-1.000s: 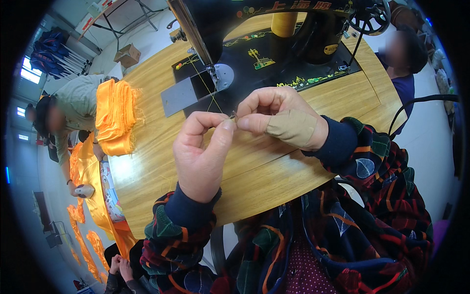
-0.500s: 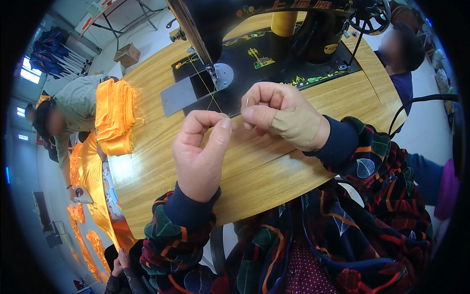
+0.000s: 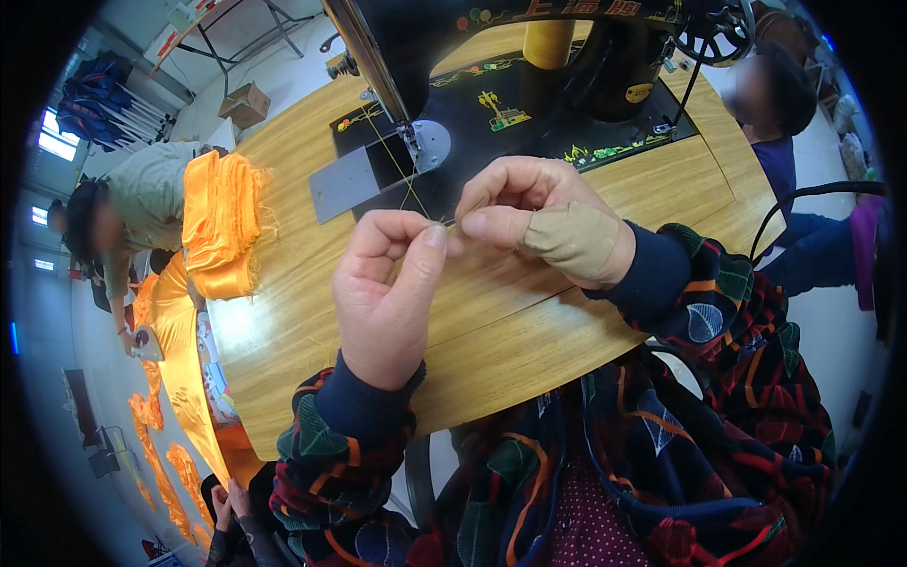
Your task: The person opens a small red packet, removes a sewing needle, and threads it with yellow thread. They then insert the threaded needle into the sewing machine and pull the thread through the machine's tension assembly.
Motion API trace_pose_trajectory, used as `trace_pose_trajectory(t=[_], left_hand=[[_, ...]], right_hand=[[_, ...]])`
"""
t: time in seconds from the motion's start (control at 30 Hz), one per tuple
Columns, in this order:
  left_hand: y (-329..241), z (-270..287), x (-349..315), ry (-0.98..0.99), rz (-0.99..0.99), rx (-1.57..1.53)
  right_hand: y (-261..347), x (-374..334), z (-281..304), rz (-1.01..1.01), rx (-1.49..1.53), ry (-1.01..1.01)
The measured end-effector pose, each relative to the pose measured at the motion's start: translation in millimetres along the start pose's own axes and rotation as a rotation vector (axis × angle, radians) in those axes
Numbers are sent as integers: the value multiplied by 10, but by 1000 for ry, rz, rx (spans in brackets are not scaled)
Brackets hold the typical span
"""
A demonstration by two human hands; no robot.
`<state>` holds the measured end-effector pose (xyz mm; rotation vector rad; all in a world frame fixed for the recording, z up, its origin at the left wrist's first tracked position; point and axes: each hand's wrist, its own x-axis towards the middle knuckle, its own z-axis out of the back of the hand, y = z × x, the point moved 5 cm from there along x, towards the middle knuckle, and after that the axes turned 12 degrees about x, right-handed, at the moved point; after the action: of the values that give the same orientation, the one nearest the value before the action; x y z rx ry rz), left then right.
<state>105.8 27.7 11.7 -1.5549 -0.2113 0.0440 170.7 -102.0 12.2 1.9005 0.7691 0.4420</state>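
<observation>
Seemingly, your left hand [image 3: 383,288] pinches the yellow thread [image 3: 413,181], while your right hand [image 3: 553,227] has thumb and forefinger together just beside it, anything between them too small to tell. The strands lead up toward the black sewing machine [image 3: 605,94]. You're probably preparing thread; next calls for steady fingertips.
</observation>
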Motion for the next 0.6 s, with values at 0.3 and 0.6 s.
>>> trace_pose_trajectory(t=[0.3, 0.6], left_hand=[[-12, 8, 1, -18, -26, -32], [11, 34, 22, -53, -25, -9]], right_hand=[[27, -25, 9, 39, -86, -12], [4, -25, 0, 28, -165, 11]])
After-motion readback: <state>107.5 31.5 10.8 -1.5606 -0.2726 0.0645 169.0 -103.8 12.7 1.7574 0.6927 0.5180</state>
